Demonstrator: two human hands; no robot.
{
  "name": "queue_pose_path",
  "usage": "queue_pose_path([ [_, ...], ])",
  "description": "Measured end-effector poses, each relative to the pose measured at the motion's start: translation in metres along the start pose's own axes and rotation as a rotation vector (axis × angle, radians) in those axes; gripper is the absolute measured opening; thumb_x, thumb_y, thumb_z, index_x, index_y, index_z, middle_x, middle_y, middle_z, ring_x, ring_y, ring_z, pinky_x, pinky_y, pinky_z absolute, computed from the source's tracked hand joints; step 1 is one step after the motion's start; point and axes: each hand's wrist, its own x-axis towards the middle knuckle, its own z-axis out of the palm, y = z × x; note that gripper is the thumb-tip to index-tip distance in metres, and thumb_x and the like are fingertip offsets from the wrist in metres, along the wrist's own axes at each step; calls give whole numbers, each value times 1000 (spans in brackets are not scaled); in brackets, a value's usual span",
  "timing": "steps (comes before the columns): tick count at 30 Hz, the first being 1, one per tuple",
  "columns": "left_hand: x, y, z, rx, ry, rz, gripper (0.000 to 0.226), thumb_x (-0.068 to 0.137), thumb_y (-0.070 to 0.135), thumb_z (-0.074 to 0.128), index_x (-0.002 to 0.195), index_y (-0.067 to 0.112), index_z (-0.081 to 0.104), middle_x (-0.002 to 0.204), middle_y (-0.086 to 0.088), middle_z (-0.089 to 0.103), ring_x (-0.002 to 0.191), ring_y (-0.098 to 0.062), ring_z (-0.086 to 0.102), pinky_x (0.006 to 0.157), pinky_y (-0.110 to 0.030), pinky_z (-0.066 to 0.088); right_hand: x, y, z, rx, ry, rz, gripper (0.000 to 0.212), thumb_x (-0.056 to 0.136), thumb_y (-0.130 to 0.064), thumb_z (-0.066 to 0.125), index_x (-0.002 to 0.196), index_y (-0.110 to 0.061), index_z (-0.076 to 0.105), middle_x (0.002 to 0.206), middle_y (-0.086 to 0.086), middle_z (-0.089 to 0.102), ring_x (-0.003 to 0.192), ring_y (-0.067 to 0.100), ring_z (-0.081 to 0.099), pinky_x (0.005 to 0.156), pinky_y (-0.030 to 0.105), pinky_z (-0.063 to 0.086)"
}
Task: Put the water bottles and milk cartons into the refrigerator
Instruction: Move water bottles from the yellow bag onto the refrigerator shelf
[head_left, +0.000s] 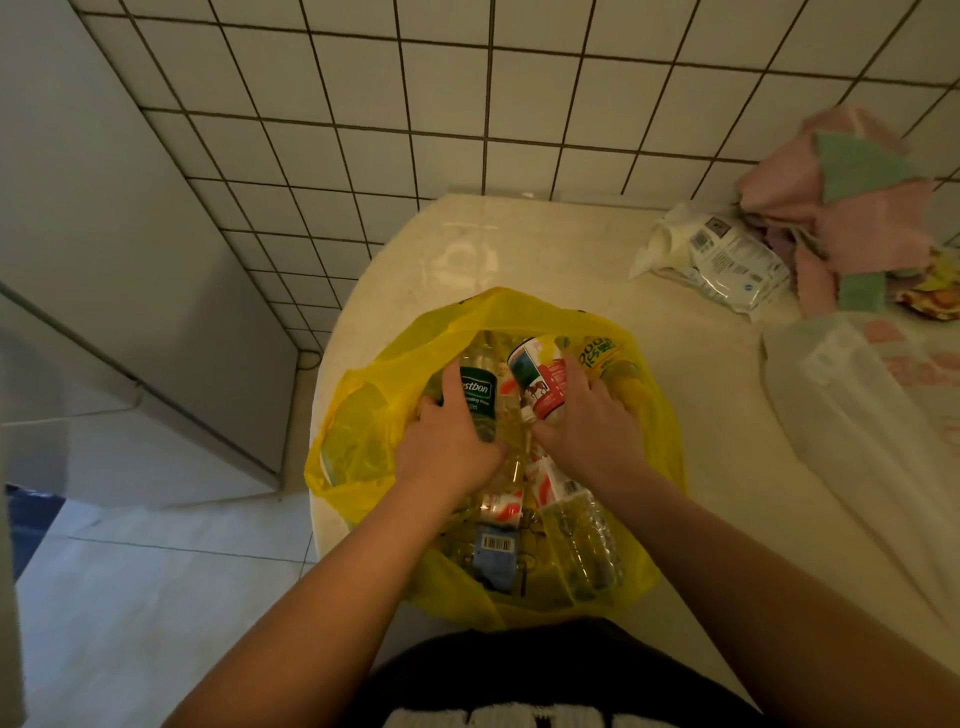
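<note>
A yellow plastic bag (358, 447) lies open on the pale counter (701, 395), holding several bottles and cartons. My left hand (447, 441) grips a water bottle with a dark green label (480, 389) inside the bag. My right hand (592, 421) grips a white bottle with a red label (535, 379) beside it. Nearer me in the bag lie a clear water bottle (587, 535), a red-and-white carton (501, 506) and a blue carton with a barcode (496, 553). The refrigerator (130, 312) stands at the left, its door shut.
A white tiled wall (467, 104) rises behind the counter. At the back right lie a white wipes packet (722, 254) and pink and green cloths (857, 208). A pale plastic bag (857, 415) covers the right of the counter. Floor tiles (156, 597) show at lower left.
</note>
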Motion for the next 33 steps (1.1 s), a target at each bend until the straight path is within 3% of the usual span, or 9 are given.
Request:
queue_pose_path([
  [5,-4,-4,-14,-200,-81,5,106,69,61,66,151,39,3,136,-6,52,114,-29,58,90,-44,54,-16,10,-8,394,-66,45,80,80,-43,68,148,-33,28,115,-3,61,92,15,63,80,38,56],
  [8,-11,-12,-20,-413,-176,-17,110,63,46,75,151,43,9,131,0,51,106,-24,61,84,-43,58,-31,16,-10,577,-114,96,72,81,-36,71,144,-34,37,108,-8,61,86,7,61,68,27,52],
  [13,-41,-27,-19,-685,-196,-30,90,81,15,75,150,33,21,116,8,56,95,-6,61,67,-22,53,-62,29,-14,925,-191,143,49,84,-19,71,130,-23,54,104,0,66,87,14,67,63,22,51],
  [16,-64,-34,-12,-799,-191,-44,82,84,8,72,147,36,26,110,15,56,91,0,60,63,-17,51,-83,39,-17,1159,-258,197,39,82,-22,72,119,-20,62,105,10,70,90,23,70,65,28,57],
  [19,-87,-39,-5,-942,-227,-99,84,85,10,71,151,35,27,115,8,60,95,-9,65,67,-23,53,-101,53,-14,1384,-383,249,56,67,-31,71,120,-14,62,109,19,70,95,33,69,77,43,57],
  [23,-118,-39,2,-1121,-265,-140,78,81,9,74,145,34,37,104,0,72,84,-18,74,62,-30,55,-127,69,-10,1638,-558,245,88,53,-34,86,131,-12,54,110,17,68,90,28,68,68,38,55],
  [25,-135,-39,4,-1181,-289,-145,88,66,16,80,144,29,41,107,-5,72,86,-22,74,62,-33,55,-142,75,-8,1726,-613,196,100,47,-32,92,135,-9,50,107,16,67,87,26,68,68,37,56],
  [28,-164,-43,8,-1208,-331,-129,96,47,31,80,136,15,50,102,-10,73,83,-25,72,61,-34,55,-168,77,-9,1764,-637,123,108,39,-28,95,134,-5,50,100,16,67,82,24,67,65,34,56],
  [33,-225,-56,19,-1241,-357,-58,84,51,28,79,129,6,54,102,-13,70,86,-26,69,67,-36,55,-218,85,-11,1728,-676,23,107,34,-20,97,130,-6,52,103,21,65,87,32,66,66,42,58],
])
